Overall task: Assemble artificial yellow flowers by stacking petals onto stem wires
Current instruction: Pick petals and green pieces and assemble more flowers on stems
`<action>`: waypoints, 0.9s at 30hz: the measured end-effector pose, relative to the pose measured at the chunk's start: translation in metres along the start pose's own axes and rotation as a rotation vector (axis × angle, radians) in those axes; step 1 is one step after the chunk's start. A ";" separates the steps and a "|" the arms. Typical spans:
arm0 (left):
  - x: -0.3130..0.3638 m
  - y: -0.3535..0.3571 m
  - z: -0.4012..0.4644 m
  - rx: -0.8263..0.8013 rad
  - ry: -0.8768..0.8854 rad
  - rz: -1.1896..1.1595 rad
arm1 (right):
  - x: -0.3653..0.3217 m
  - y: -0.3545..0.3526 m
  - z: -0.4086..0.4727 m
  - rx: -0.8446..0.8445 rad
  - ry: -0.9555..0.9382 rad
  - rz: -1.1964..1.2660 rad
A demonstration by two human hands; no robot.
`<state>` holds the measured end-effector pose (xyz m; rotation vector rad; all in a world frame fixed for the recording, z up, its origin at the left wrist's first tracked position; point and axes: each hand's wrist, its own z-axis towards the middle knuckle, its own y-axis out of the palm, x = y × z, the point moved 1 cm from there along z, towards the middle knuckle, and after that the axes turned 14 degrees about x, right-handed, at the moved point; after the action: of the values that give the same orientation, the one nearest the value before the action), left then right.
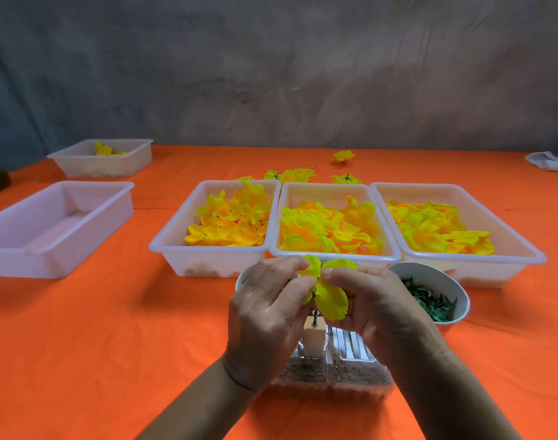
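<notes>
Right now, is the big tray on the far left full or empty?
Empty: the big tray shows only its bare bottom, while the three trays ahead hold yellow petals.

Table (80, 328): three petal trays side by side, left (176, 239), middle (334, 257), right (509, 236). Finished flowers (290, 175) behind them. Two more trays far left, one (58, 249) before the other (80, 163). Bowl (458, 290) before the right tray. Wooden block (313, 339) nearest, under both hands.

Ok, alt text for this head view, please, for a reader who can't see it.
Both hands, left hand and right hand, pinch a yellow petal layer above a small wooden block holding a stem wire. Beyond them, three white trays of yellow petals sit side by side on an orange tablecloth.
</notes>
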<state>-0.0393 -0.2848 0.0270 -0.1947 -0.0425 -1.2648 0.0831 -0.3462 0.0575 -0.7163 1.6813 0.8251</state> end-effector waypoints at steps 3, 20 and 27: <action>0.000 0.001 -0.001 -0.009 0.004 -0.001 | 0.001 0.000 0.001 0.005 0.015 -0.004; -0.003 -0.005 -0.013 -0.127 0.029 -0.036 | 0.010 -0.007 0.001 0.001 0.014 -0.088; -0.008 -0.009 -0.020 -0.192 0.026 -0.062 | 0.014 -0.010 0.001 0.015 -0.015 -0.166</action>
<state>-0.0517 -0.2833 0.0072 -0.3445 0.0966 -1.3332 0.0885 -0.3517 0.0416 -0.8249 1.5895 0.6989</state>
